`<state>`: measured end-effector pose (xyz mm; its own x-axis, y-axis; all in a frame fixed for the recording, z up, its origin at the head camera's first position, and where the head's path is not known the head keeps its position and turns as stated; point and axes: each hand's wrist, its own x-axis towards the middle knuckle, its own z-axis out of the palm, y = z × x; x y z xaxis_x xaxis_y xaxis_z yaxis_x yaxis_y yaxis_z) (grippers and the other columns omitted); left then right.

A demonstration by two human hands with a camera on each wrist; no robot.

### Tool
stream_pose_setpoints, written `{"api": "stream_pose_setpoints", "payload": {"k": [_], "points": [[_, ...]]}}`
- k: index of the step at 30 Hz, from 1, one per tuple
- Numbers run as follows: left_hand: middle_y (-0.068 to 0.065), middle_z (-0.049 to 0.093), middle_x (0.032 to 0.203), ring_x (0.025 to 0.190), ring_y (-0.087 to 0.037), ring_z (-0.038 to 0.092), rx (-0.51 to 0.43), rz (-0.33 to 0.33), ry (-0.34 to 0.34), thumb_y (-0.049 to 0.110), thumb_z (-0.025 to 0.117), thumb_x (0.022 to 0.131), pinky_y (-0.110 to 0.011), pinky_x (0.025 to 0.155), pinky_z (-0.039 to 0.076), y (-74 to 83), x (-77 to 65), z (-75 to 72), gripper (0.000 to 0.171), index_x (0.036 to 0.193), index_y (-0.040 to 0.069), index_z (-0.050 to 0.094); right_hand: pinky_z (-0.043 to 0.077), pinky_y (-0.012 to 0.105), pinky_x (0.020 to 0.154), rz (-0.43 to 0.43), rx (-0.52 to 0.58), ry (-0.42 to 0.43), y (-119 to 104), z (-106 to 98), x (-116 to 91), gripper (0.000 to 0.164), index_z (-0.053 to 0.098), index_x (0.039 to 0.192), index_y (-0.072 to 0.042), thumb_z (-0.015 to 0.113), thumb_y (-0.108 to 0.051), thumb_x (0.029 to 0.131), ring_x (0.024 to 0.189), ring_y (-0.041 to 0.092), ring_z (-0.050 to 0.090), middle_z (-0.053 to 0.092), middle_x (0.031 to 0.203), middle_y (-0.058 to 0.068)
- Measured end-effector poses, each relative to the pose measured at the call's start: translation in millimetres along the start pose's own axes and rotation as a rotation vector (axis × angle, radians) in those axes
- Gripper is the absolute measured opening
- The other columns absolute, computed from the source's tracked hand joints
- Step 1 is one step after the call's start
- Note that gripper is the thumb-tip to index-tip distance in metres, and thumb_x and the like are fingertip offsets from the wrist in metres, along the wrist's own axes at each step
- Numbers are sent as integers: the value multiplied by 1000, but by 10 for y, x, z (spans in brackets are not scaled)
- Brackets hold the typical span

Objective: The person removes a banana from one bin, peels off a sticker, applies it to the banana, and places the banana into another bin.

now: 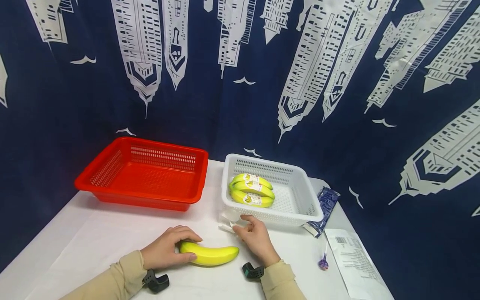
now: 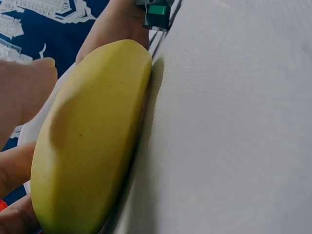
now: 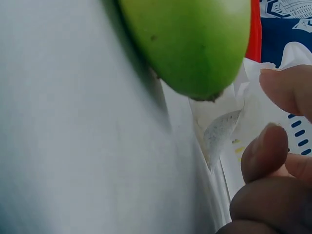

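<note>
On the white table lies a single yellow banana (image 1: 214, 256), greenish at its tips. My left hand (image 1: 166, 248) grips its left end, thumb on the near side and fingers behind. In the left wrist view the banana (image 2: 92, 136) fills much of the picture. Beyond its right end, my right hand (image 1: 256, 238) is beside crumpled white paper scraps (image 1: 226, 227) at the front of the white basket (image 1: 296, 196). The right wrist view shows its thumb and index finger apart, with a curled paper piece (image 3: 222, 131) near them. Labelled bananas (image 1: 252, 189) lie inside that basket.
A red basket (image 1: 146, 202) stands at the back left. Right of the white basket are a dark blue packet (image 1: 324, 210), a purple lollipop (image 1: 323, 263) and a printed white sheet (image 1: 354, 260). A navy curtain (image 1: 225, 112) with white buildings hangs behind the table.
</note>
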<state>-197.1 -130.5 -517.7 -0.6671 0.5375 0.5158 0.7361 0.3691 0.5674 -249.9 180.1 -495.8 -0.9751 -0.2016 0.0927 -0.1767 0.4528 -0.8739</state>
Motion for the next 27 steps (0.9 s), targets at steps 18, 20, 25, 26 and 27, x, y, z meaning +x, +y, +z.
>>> {"api": "stream_pose_setpoints", "payload": {"k": [18,20,25,26,27], "points": [[0,68,129,112,-23,67,-2,-261,122,21,79,91,-41,97,55,219,389,-26,44,132,17,65,35,20,46,-179,-284,74,-21,246,124,30,73,113,-6,79,-25,91,50,2,40,48,60,-8],[-5,64,136,116,-27,66,19,-269,84,20,77,92,-47,98,54,247,513,-45,53,141,13,59,35,21,47,-167,-341,25,-40,250,117,37,72,117,-5,81,-26,88,50,3,41,49,61,-9],[-7,58,144,123,-30,61,32,-283,-48,21,78,92,-52,104,50,191,681,2,61,147,11,54,32,21,48,-181,-421,-65,-38,232,83,19,74,105,-13,79,-22,89,52,2,41,48,61,-11],[-6,59,143,124,-29,61,29,-281,-66,22,79,91,-51,105,50,165,686,20,59,145,11,56,33,20,49,-189,-395,-59,-35,225,77,14,73,101,-15,78,-20,90,53,2,41,48,61,-11],[-5,61,141,123,-28,61,23,-275,-75,24,79,91,-50,105,50,141,683,36,57,142,12,58,34,20,49,-198,-353,-46,-24,215,73,9,71,97,-15,77,-18,91,53,2,41,48,62,-11]]}}
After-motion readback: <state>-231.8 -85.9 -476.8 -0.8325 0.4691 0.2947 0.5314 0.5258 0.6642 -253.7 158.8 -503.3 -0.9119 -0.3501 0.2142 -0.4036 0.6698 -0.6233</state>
